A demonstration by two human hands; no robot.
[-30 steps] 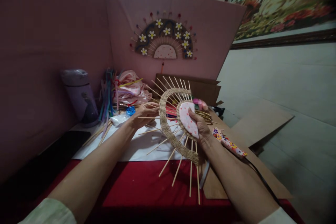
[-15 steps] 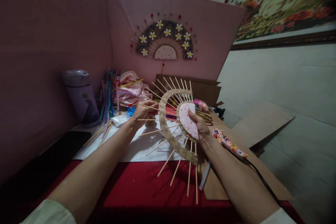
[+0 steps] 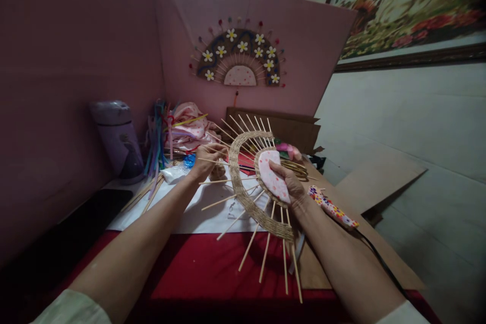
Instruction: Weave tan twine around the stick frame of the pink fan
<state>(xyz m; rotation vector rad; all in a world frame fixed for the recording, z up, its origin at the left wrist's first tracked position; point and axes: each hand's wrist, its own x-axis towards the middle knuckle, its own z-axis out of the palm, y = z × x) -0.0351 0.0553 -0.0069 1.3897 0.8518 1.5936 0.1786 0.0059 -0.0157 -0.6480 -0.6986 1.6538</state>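
Note:
A half-round fan frame of thin wooden sticks with a woven straw band [image 3: 237,177] hangs above the table, its straight side facing right. Its inner half-circle [image 3: 272,174] is pink-white with red spots and edged in straw. My right hand [image 3: 290,185] grips this half-circle at its straight side, thumb on the front. At the band's outer left, my left hand [image 3: 208,159] pinches one of the sticks between thumb and fingers. Several stick ends fan out below and to the left, past the band.
A finished flowered fan [image 3: 241,55] hangs on the pink board. Behind my left hand lie a purple bottle [image 3: 119,144], fuzzy stems [image 3: 155,136] and pink cloth [image 3: 190,126]. A flower-patterned tool [image 3: 332,207] with a black cord rests on brown board [image 3: 383,258] at right.
The fan frame has turned slightly, its lower sticks swinging right and its upper ones left. My left hand has shifted a little up along its outer edge. My right hand keeps its hold.

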